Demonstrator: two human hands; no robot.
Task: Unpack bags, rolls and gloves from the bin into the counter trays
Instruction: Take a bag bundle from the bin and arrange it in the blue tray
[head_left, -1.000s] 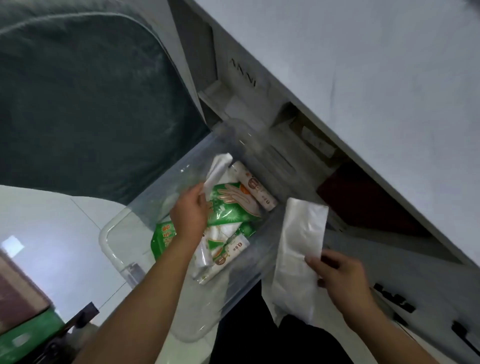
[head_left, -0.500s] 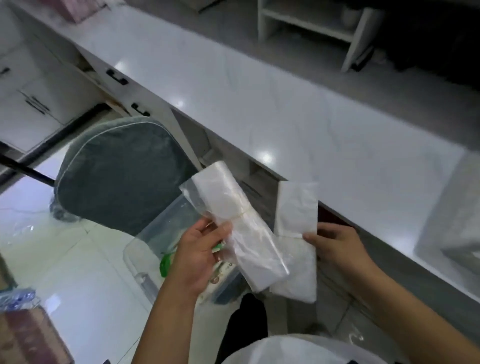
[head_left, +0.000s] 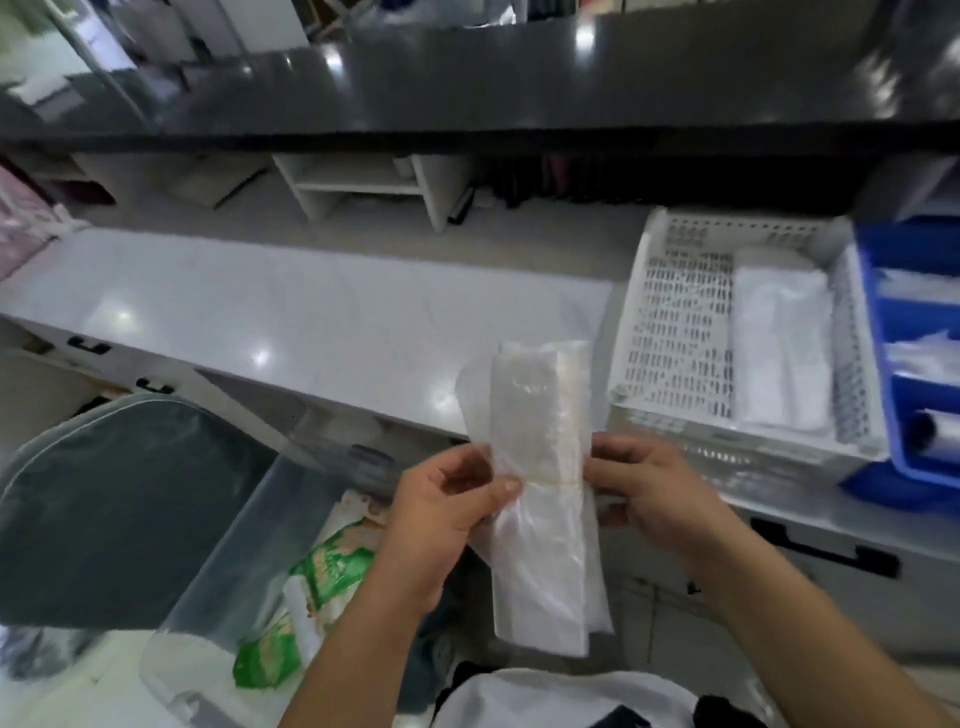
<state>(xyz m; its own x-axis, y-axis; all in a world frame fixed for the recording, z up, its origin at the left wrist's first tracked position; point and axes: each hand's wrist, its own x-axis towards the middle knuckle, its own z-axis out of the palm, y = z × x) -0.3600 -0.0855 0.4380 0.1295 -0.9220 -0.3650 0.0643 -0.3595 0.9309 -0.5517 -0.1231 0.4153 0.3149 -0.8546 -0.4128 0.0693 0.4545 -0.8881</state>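
A stack of clear plastic bag bundles (head_left: 540, 499), tied round the middle with a rubber band, stands upright in front of my chest. My left hand (head_left: 441, 512) pinches its left edge and my right hand (head_left: 654, 499) grips its right edge. Below left, the clear plastic bin (head_left: 244, 551) sits on the floor with green and white glove packs (head_left: 317, 582) inside. On the counter to the right stands a white perforated tray (head_left: 675, 332) with white bag bundles (head_left: 779, 343) along its right side. A blue tray (head_left: 904, 457) beside it holds clear rolls (head_left: 930, 431).
The white counter (head_left: 291, 317) stretches left of the trays, with black-handled drawers (head_left: 826, 545) beneath it. A dark green cushioned chair back (head_left: 109, 509) stands left of the bin. A dark raised ledge (head_left: 467, 88) runs behind the counter with white shelving (head_left: 363, 182) under it.
My left hand lifted a second bag bundle out of the bin and brought it against the one in my right hand; both hands now hold them together. My view rose from bin to counter.
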